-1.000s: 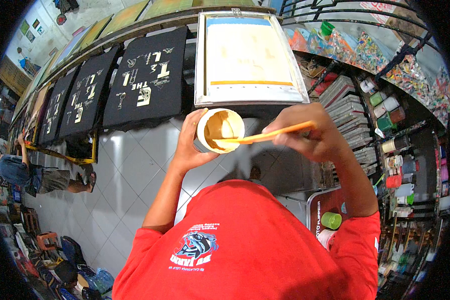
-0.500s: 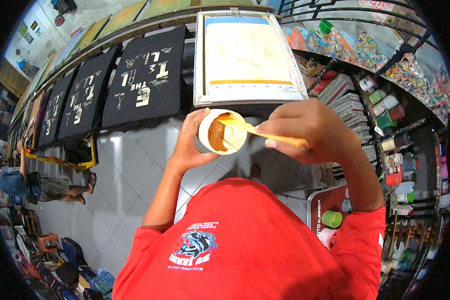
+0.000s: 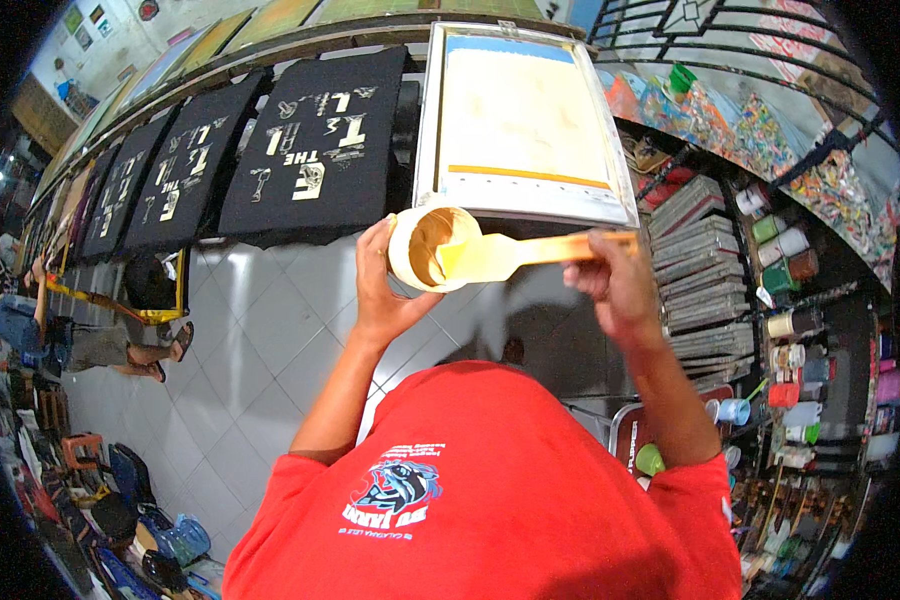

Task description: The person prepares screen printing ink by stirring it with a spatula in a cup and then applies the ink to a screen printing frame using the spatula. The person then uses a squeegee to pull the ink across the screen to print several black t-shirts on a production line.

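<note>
My left hand [image 3: 382,285] is closed round a cream-coloured tub [image 3: 406,246], tipped so its mouth faces right. Brownish-orange ink or paint [image 3: 427,243] coats the inside. By its handle, my right hand [image 3: 625,293] grips a yellow-orange spatula [image 3: 500,258]; the wide blade reaches into the tub's mouth, with pale yellow paste on its tip. Just beyond my hands lies a framed printing screen [image 3: 530,120], its mesh pale cream with a blue band at the far end and an orange line at the near end.
Black printed shirts [image 3: 315,145] lie on boards in a row to the left. Stacked frames [image 3: 705,290] and shelves of ink pots [image 3: 795,385] stand on the right. Another person [image 3: 100,345] is at the far left beside a yellow metal frame [image 3: 182,290]. Grey floor tiles [image 3: 260,340] show below.
My right hand has moved right and down, drawing the spatula partly out of the tub so more of its blade shows. The tub has tilted further to the right.
</note>
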Demonstrator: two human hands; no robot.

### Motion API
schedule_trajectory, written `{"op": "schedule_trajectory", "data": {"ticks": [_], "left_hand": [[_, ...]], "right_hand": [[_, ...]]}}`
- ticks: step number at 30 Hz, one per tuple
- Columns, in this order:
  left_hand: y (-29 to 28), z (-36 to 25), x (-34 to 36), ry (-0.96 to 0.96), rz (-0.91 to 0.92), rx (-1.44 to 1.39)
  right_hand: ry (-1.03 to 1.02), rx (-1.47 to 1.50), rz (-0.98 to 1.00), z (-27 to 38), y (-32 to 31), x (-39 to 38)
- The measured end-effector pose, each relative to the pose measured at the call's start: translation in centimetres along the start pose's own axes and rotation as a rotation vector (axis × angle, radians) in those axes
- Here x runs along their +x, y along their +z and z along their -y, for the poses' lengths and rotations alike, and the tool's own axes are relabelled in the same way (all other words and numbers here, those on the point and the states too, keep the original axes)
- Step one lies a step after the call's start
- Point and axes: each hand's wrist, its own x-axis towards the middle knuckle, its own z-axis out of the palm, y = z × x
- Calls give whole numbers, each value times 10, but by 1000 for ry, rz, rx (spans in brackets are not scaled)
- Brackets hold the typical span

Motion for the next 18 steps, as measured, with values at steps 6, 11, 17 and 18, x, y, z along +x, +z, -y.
{"op": "schedule_trajectory", "data": {"ticks": [6, 11, 17, 18], "left_hand": [[18, -4, -12, -128, -46, 21], [22, -8, -10, -179, -36, -16], [33, 1, -17, -292, -88, -185], [33, 0, -17, -310, -98, -227]], "right_hand": [[103, 377, -128, -49, 15, -24], [16, 361, -192, -52, 7, -27], [-162, 240, -237, -32, 3, -33], [-194, 223, -244, -30, 1, -35]]}}
